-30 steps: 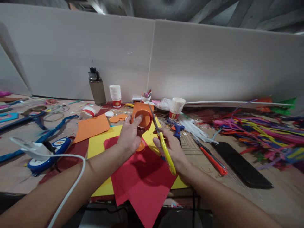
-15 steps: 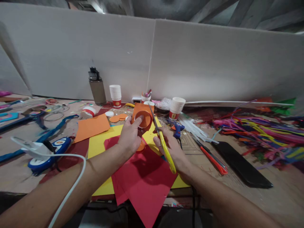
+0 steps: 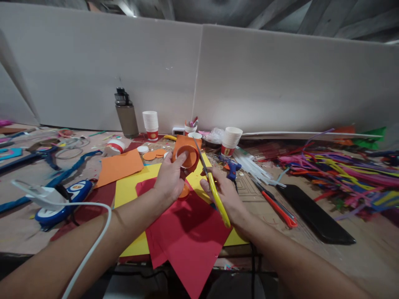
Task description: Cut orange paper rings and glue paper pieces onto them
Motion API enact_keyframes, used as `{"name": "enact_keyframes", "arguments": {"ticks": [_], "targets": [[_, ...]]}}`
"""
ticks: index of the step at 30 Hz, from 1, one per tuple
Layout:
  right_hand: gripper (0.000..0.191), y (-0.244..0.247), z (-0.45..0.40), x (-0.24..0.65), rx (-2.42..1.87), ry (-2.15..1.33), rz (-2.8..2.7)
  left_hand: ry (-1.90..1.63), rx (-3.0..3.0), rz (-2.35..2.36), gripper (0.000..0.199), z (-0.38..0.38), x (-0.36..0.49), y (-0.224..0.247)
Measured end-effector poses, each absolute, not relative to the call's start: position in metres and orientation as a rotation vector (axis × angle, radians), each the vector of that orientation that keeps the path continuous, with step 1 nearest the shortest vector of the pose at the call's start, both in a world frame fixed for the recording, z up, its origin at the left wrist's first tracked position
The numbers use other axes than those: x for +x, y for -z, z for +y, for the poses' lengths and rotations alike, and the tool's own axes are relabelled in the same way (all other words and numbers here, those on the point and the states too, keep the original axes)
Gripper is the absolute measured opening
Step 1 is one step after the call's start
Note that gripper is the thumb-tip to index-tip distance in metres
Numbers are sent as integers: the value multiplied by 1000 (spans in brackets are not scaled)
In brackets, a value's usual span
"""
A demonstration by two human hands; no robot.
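My left hand (image 3: 168, 178) is closed on a piece of orange paper (image 3: 183, 142), its thumb pressing on a round orange part with a pale rim. Whether that rim belongs to a cup or a separate ring I cannot tell. Yellow-handled scissors (image 3: 217, 199) are in my right hand (image 3: 229, 193), blades pointing up and away along the right edge of the orange paper. Below both hands lie red paper sheets (image 3: 187, 232) on top of yellow paper (image 3: 131, 207). A small orange disc (image 3: 184, 191) rests on the red paper, partly behind my left hand.
Orange discs (image 3: 150, 155) and an orange sheet (image 3: 120, 166) lie left. Paper cup stacks (image 3: 151, 124) and a bottle (image 3: 126, 118) stand behind. Rightward are a blue glue gun (image 3: 232, 169), red-handled scissors (image 3: 279, 209), a black phone-like slab (image 3: 314, 214) and pipe cleaners (image 3: 343, 174). A white cable (image 3: 106, 224) crosses my left forearm.
Both hands, the orange paper and the scissors keep nearly the same pose. The whole view has shifted very slightly.
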State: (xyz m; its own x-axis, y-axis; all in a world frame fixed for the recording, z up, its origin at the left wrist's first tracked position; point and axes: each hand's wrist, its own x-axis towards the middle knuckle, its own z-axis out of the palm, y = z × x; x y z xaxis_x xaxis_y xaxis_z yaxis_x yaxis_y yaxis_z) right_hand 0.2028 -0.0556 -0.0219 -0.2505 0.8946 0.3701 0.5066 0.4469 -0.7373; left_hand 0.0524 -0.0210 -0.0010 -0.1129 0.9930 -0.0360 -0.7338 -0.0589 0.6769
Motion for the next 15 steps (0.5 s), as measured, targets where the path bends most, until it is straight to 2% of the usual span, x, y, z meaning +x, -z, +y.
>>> {"name": "enact_keyframes", "arguments": {"ticks": [15], "targets": [[25, 20, -55, 207, -1168, -706, -1911, -1566, 617, 693, 21, -19, 50, 3]]}}
